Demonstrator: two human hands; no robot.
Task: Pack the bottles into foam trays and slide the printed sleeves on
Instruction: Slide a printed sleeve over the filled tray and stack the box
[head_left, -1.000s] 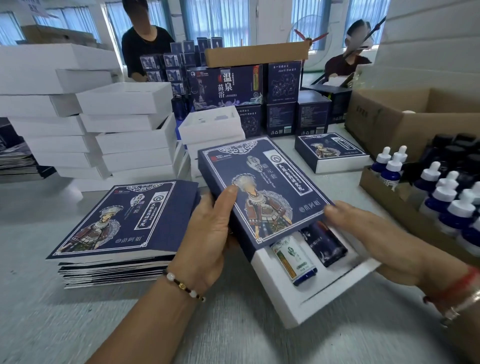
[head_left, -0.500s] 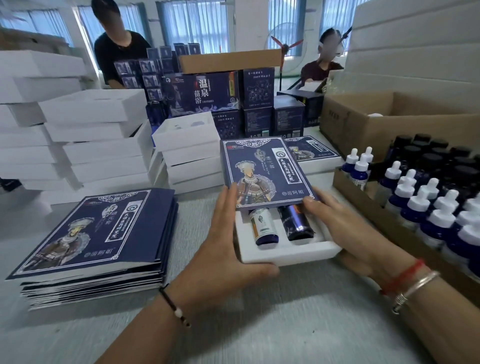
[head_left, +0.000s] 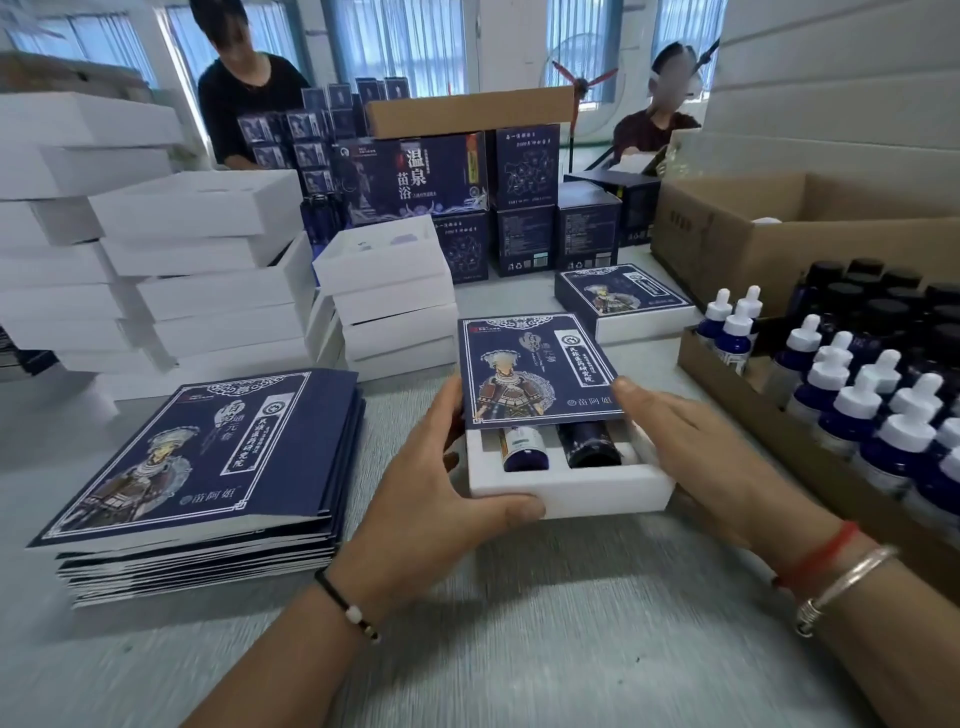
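Grey tabletop (head_left: 519, 623) fills my view, with a stack of flat sleeves (head_left: 208, 457) at left. My left hand (head_left: 431, 488) grips the near left corner of the foam tray (head_left: 587, 491), thumb along its front. Two bottles (head_left: 524, 452) lie inside, half covered by the printed sleeve (head_left: 535, 369). My right hand (head_left: 696, 447) presses flat against the tray's right side.

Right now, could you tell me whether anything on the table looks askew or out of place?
Only mildly: the printed sleeve sits slightly rotated on the foam tray, leaving both bottles partly uncovered. It is only part-way on, held between the left hand and right hand. Nothing looks spilled or damaged.
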